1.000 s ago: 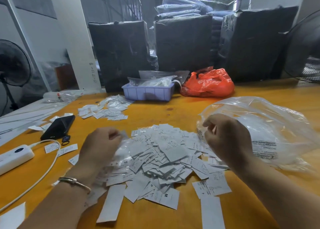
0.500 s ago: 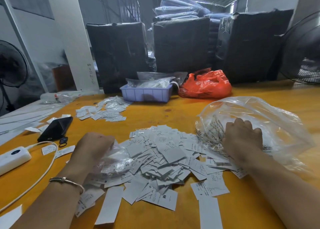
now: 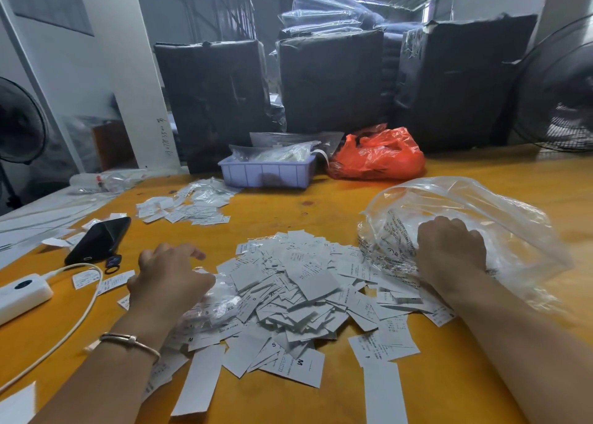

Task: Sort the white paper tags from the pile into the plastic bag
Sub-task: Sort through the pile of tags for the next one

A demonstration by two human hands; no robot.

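A heap of white paper tags (image 3: pixel 298 295) lies on the orange table (image 3: pixel 321 199) in front of me. To its right a large clear plastic bag (image 3: pixel 475 205) lies with its mouth toward the heap and some tags inside. My right hand (image 3: pixel 449 253) is in the bag's mouth, knuckles up and fingers bent down out of sight. My left hand (image 3: pixel 170 282) sits at the heap's left edge, fingers curled, gripping a small crumpled clear plastic packet (image 3: pixel 215 301) with tags in it.
A second, smaller heap of tags (image 3: pixel 186 208) lies further back left. A black phone (image 3: pixel 99 240), a white power bank (image 3: pixel 22 292) and its cable (image 3: pixel 80 311) sit at the left. A lilac tray (image 3: pixel 266 173), an orange bag (image 3: pixel 378 157) and black bundles stand behind.
My right hand moved from above the heap to the right, into the big bag's mouth. My left hand came down onto the heap's left edge with the small packet.
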